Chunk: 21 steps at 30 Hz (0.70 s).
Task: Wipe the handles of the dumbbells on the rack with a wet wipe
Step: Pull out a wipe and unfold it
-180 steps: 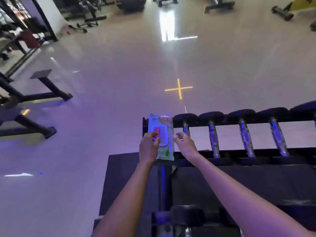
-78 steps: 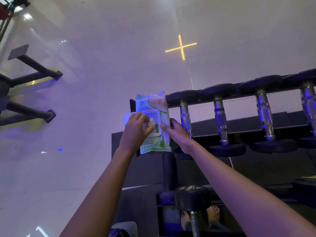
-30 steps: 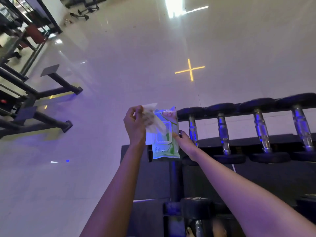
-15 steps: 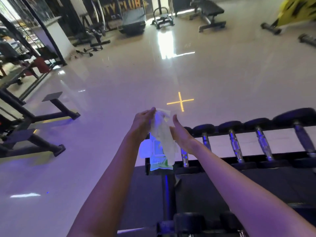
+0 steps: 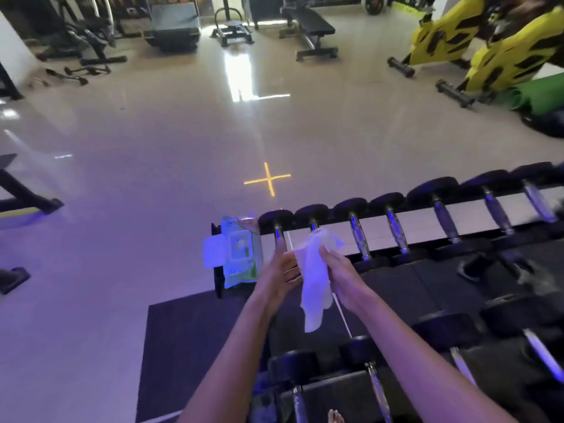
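Your right hand [image 5: 341,274] grips a crumpled white wet wipe [image 5: 314,276] above chrome-handled dumbbells [image 5: 357,236] on a black metal rack [image 5: 387,273]; your left hand [image 5: 279,268], fingers [image 5: 281,250] straight, touches it.

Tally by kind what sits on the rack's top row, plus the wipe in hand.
top-row dumbbells: 7 in view
wet wipe pack: 1
loose wet wipe: 1
Total: 9
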Each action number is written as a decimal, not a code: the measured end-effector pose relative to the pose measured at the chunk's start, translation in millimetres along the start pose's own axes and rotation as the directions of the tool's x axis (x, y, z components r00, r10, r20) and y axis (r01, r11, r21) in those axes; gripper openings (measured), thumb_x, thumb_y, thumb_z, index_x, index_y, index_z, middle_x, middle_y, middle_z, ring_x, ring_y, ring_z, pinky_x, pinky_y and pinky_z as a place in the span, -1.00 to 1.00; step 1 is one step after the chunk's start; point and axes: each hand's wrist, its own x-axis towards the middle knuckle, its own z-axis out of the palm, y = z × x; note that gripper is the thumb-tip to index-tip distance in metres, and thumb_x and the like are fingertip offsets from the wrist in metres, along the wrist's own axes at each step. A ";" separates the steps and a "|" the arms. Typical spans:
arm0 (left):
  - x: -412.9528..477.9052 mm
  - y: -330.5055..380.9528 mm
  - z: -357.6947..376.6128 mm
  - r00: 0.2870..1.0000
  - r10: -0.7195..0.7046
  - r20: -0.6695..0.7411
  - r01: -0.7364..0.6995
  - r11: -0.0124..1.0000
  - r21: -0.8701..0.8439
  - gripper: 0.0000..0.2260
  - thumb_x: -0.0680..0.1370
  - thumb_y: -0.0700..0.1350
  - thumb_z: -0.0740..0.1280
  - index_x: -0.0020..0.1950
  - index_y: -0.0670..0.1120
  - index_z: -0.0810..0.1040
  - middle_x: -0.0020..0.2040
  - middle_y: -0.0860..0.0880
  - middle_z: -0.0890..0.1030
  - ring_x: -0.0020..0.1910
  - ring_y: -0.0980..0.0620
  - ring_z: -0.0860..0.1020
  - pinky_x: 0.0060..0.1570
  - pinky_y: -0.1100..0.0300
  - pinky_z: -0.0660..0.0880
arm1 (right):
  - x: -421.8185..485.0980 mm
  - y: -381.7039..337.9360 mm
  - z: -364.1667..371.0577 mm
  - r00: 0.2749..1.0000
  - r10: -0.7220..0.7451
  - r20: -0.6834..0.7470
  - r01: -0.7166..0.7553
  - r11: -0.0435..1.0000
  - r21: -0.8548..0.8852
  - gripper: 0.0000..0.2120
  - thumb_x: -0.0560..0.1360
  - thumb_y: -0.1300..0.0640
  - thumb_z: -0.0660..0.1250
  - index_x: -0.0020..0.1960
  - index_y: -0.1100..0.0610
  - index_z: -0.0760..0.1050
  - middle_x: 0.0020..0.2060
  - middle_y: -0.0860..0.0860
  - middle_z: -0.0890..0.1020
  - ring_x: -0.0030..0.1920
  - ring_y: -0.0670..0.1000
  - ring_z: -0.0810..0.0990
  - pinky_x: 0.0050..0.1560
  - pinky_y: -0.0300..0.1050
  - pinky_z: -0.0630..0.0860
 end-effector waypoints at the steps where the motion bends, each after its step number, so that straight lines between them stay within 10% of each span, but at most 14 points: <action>1: -2.3 -6.7 6.6 1.000 0.020 -0.004 -0.020 0.999 0.041 -0.64 0.58 0.11 0.21 -0.04 -0.14 0.64 -0.10 -0.09 0.68 -0.11 -0.04 0.62 0.02 0.10 0.50 | -3.7 4.8 -8.2 1.000 0.004 -0.029 -0.004 1.000 0.007 -0.65 0.59 0.01 0.20 0.18 0.26 0.53 -0.08 0.14 0.66 -0.17 0.03 0.64 -0.19 -0.14 0.56; 5: -6.0 -28.3 25.5 0.995 0.032 -0.089 -0.023 0.994 0.103 -0.92 0.51 -0.18 0.38 -0.12 -0.19 0.61 -0.12 -0.21 0.60 -0.25 -0.05 0.54 -0.17 0.17 0.49 | -15.9 11.8 -28.3 0.992 0.016 -0.126 -0.012 0.999 0.034 -0.69 0.58 0.03 0.23 0.13 0.24 0.54 -0.09 0.14 0.67 -0.14 0.08 0.63 -0.08 -0.04 0.54; 10: -5.8 -27.1 36.0 0.981 0.074 -0.179 -0.060 0.995 0.083 -0.84 0.59 -0.08 0.26 -0.11 -0.15 0.50 -0.24 -0.14 0.56 -0.44 0.04 0.53 -0.34 0.18 0.51 | -23.9 3.2 -46.3 0.991 -0.007 -0.132 0.005 1.000 -0.016 -0.76 0.58 0.01 0.22 0.00 0.16 0.56 -0.25 0.03 0.64 -0.31 -0.04 0.57 -0.33 -0.19 0.47; 21: -27.1 -47.4 75.2 0.876 0.187 -0.444 -0.194 0.981 0.031 -0.63 0.47 -0.20 0.43 0.22 -0.18 0.41 0.00 -0.17 0.55 -0.28 -0.02 0.53 -0.53 0.27 0.40 | -23.1 -16.5 -110.2 0.999 -0.031 0.028 0.034 0.990 -0.135 -0.73 0.48 0.17 0.39 0.16 0.14 0.50 -0.09 0.07 0.57 -0.19 0.00 0.58 -0.15 -0.12 0.56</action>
